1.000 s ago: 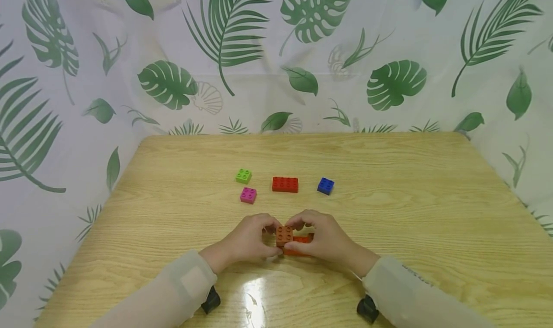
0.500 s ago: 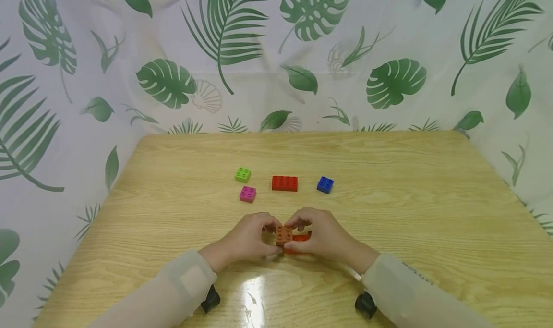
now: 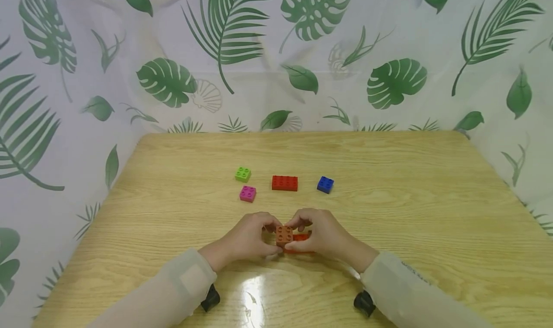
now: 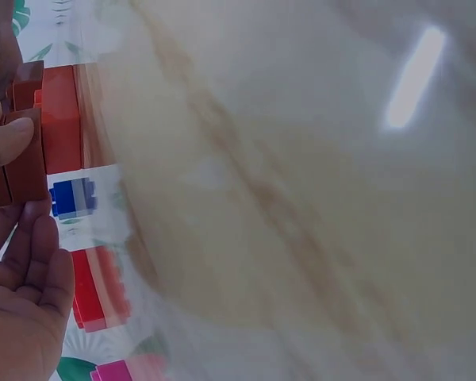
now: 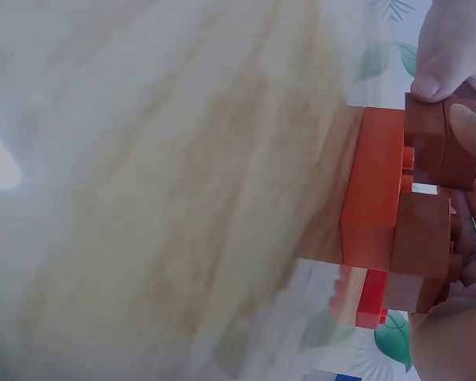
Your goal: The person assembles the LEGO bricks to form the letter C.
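Tabletop [image 3: 389,184] (four loose bricks): both hands' fingers [image 3: 298,245] clamp one brown brick [image 3: 283,235].

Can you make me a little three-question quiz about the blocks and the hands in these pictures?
1. True or false: both hands hold the brown block over the orange block.
2. Which loose block lies farthest to the right? A) green block B) red block C) blue block
3. Fill in: the pink block lies just in front of the ____ block.

Key
1. True: the left hand and right hand pinch it from both sides.
2. C
3. green
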The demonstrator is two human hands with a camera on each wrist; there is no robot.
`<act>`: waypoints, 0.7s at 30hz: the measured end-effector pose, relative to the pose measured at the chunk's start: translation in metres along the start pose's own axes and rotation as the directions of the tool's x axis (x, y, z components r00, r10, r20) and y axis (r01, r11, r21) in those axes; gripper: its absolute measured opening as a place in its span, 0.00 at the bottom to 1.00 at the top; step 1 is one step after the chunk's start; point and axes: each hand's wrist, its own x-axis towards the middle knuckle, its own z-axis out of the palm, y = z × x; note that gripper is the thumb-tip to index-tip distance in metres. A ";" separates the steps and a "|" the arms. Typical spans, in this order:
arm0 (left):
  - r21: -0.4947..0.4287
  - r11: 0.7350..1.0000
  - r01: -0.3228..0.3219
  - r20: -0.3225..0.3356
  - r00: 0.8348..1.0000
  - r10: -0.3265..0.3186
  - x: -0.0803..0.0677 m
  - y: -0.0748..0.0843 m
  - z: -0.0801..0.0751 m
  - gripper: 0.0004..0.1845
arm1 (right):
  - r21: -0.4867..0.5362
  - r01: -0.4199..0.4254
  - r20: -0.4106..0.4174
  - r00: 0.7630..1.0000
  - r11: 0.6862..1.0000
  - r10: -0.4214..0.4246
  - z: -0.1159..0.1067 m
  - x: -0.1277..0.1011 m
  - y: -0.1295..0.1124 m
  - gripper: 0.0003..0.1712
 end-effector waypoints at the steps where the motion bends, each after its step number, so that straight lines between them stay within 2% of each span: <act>1: 0.000 1.000 -0.001 -0.001 1.000 0.001 0.000 0.000 0.000 0.20 | -0.006 -0.003 -0.002 1.000 1.000 0.003 0.000 0.000 0.000 0.19; 7: -0.045 0.999 0.011 0.003 1.000 -0.011 -0.004 -0.008 -0.006 0.25 | -0.016 -0.010 -0.013 1.000 1.000 0.010 0.001 -0.002 0.001 0.20; 10: -0.060 0.998 0.038 -0.009 0.999 -0.038 -0.006 -0.015 -0.011 0.26 | -0.013 -0.002 -0.018 1.000 1.000 0.001 0.001 -0.002 0.002 0.20; 16: -0.090 0.990 0.110 -0.091 0.989 -0.118 -0.005 -0.035 -0.025 0.26 | -0.010 0.014 -0.021 1.000 1.000 -0.014 0.002 -0.003 0.003 0.19; 21: -0.145 0.977 0.158 -0.191 0.964 -0.184 -0.002 -0.053 -0.034 0.22 | -0.002 0.017 -0.021 1.000 1.000 -0.017 0.002 -0.003 0.004 0.19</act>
